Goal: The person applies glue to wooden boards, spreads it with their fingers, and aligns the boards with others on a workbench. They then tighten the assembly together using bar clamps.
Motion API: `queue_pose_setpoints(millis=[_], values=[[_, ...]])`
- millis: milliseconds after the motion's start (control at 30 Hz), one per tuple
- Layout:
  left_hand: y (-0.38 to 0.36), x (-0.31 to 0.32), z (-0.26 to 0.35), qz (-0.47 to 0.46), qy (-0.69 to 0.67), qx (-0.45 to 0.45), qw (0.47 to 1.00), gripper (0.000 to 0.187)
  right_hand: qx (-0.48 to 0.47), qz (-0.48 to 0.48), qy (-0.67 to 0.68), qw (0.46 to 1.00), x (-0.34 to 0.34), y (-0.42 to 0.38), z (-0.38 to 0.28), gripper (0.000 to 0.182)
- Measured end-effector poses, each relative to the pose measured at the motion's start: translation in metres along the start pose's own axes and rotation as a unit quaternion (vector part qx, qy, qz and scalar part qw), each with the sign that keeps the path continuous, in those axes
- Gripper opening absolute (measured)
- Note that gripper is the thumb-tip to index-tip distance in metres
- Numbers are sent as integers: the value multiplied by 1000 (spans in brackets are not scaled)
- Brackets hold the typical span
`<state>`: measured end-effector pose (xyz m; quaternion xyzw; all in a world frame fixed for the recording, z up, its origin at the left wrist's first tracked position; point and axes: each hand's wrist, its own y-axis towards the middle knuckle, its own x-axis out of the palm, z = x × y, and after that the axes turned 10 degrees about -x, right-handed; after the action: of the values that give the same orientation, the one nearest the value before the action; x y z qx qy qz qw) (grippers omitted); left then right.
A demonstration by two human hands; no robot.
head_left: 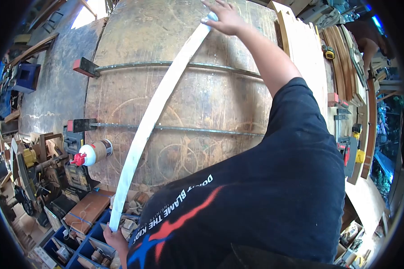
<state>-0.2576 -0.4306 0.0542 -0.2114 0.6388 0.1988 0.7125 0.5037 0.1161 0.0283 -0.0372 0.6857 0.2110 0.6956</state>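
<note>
The right hand (226, 18), at the top centre of the frame, lies flat with fingers spread on the upper end of a long, curved white strip (153, 114) — arm stretched out across the bench (202, 103). The left hand (116, 240), lower left, grips the strip's bottom end, half hidden behind the dark shirt (256, 210). A glue bottle (93, 153) lies at the bench's left edge.

A long curved strip (152, 112) runs across the desk (202, 89), over two bar clamps (175, 65) lying side by side. The right hand (226, 18) sits on its far end, the left hand (114, 237) at its near end. A glue bottle (94, 153) lies left of the strip, at the desk's edge.
</note>
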Motion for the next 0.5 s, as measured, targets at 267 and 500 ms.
queue_pose_setpoints(millis=[267, 500], values=[[4, 2, -2, 92, 60, 7, 994, 50, -71, -119, 83, 987, -27, 20, 19, 87], [6, -6, 2, 107, 82, 10, 991, 51, -158, -76, 193, 965, -22, -8, -23, 73]])
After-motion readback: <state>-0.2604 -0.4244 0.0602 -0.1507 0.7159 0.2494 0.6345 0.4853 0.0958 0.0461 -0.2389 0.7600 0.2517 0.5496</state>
